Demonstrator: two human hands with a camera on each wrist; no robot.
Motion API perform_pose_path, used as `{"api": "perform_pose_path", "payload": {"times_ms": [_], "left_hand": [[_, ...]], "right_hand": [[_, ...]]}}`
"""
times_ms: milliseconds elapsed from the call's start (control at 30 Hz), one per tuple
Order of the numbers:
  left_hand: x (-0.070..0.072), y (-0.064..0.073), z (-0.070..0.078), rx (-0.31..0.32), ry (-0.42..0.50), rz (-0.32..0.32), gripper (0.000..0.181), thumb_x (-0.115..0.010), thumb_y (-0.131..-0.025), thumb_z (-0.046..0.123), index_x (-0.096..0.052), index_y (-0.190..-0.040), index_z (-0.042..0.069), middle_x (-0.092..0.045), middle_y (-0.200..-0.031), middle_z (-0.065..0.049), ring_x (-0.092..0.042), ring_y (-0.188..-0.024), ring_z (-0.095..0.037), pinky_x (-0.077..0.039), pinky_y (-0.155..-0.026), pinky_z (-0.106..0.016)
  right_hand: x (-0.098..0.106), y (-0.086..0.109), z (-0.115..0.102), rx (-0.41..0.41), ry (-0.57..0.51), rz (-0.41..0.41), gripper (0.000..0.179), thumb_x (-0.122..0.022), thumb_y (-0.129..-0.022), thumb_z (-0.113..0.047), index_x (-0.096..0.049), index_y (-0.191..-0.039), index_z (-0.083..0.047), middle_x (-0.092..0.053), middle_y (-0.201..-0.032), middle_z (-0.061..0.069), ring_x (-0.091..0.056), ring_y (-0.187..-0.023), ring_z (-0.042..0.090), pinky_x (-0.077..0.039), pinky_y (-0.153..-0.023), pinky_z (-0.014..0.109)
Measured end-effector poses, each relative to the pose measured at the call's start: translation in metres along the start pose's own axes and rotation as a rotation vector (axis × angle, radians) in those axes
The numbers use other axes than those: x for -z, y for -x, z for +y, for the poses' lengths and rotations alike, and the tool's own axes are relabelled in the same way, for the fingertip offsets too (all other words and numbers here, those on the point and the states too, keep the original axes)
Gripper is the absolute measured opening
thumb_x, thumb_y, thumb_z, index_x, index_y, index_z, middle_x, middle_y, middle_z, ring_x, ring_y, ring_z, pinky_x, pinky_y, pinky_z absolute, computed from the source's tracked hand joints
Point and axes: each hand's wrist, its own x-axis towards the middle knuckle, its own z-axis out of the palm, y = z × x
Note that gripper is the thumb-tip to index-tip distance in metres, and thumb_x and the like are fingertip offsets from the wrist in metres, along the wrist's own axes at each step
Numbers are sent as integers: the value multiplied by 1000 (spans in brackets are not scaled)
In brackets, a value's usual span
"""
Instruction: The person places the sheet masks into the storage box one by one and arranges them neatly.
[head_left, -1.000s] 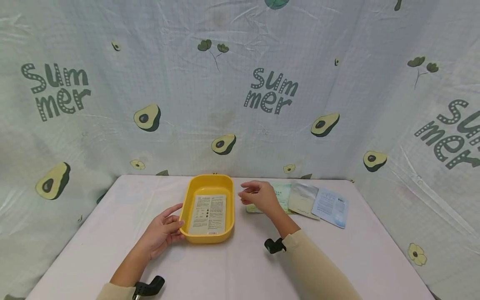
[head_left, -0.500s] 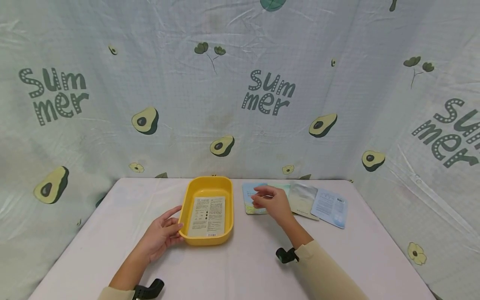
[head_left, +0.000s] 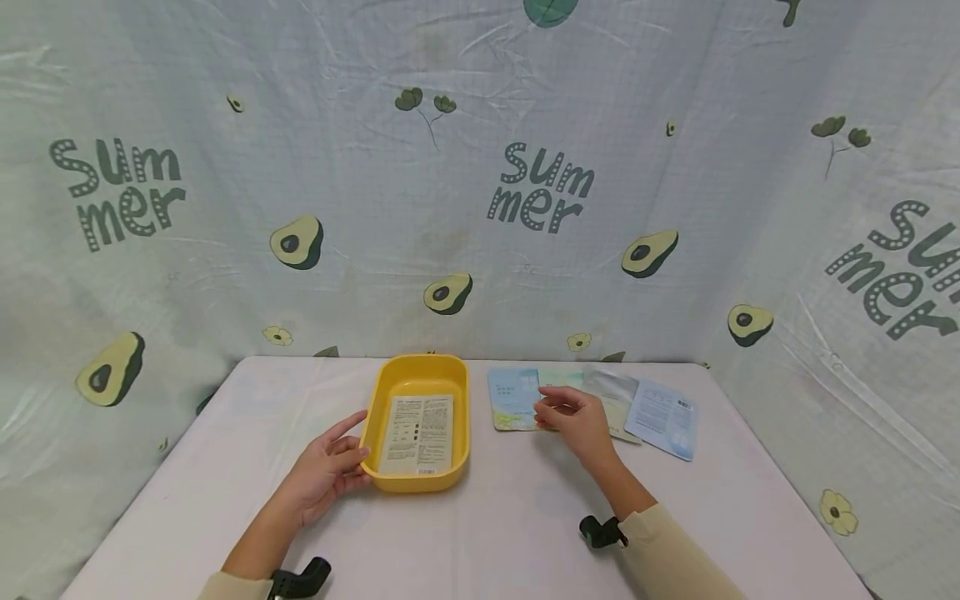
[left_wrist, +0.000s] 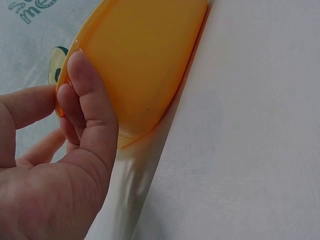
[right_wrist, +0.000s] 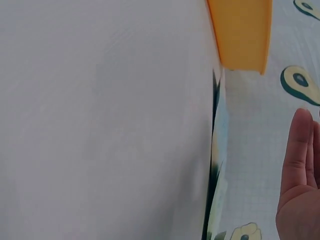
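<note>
My left hand (head_left: 324,468) holds the near left corner of a yellow plastic tray (head_left: 369,425); in the left wrist view its fingers (left_wrist: 82,75) are at the tray's rim (left_wrist: 75,45). Inside the tray lies a beige flat packet (head_left: 416,435) with printed text and a barcode. My right hand (head_left: 577,425) hovers over the row of packets, fingers loosely bent, holding nothing. Nearest it are a blue packet (head_left: 513,396) with a yellow-green lower edge and a pale green packet (head_left: 558,380), which the hand partly covers. In the right wrist view, the right hand (right_wrist: 302,170) appears at the right edge.
A silver-beige packet (head_left: 618,400) and a light blue packet (head_left: 663,417) with a barcode overlap at the right of the row. The white-covered table (head_left: 495,517) ends at a hanging cloth (head_left: 360,250) printed with avocados. Black cameras sit on both wrists.
My right hand has moved right and toward me, away from the tray's side, uncovering the blue packet. The left hand stays at the tray.
</note>
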Motion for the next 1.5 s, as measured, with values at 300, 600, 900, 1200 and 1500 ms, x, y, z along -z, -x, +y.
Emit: {"api": "perform_pose_path", "payload": {"times_ms": [300,600,900,1200,1500], "left_hand": [[1,0,-3,-1,3,-8,72,-60,-102,7,-24,-164,20,-55,-105,-2,-62,-76,-13,-63,-77,-29],[0,0,-3,-5,11,-6,71,-59,-103,7,-25,-164,20,-55,-104,-1,-61,-75,-12,-63,-77,-29],[-1,1,-1,-11,14,-10,73,-61,-102,7,-25,-164,19,-54,-104,-1,-62,-75,-12,-63,-76,-28],[-1,2,-2,-14,10,-11,74,-62,-101,7,-25,-164,18,-55,-104,-1,-62,-75,-12,-63,-76,-28],[-1,1,0,-14,0,6,72,-61,-101,6,-26,-163,19,-55,-104,-2,-61,-76,-14,-63,-76,-28]], "right_hand": [[24,12,8,-51,27,39,43,-79,-88,-7,-66,-127,7,-73,-98,11,-75,-81,16,-64,-76,32],[43,17,8,-69,98,77,46,-79,-90,-14,-66,-130,3,-73,-106,16,-74,-83,12,-63,-78,29],[57,16,7,-43,167,82,44,-79,-91,-19,-68,-129,0,-73,-104,9,-74,-84,12,-63,-78,26],[79,15,-6,-38,160,128,46,-78,-91,-22,-66,-130,0,-71,-99,-4,-74,-86,9,-63,-80,26],[107,11,-6,37,141,155,44,-76,-92,-12,-64,-129,7,-72,-95,-15,-73,-84,2,-61,-77,21]]}}
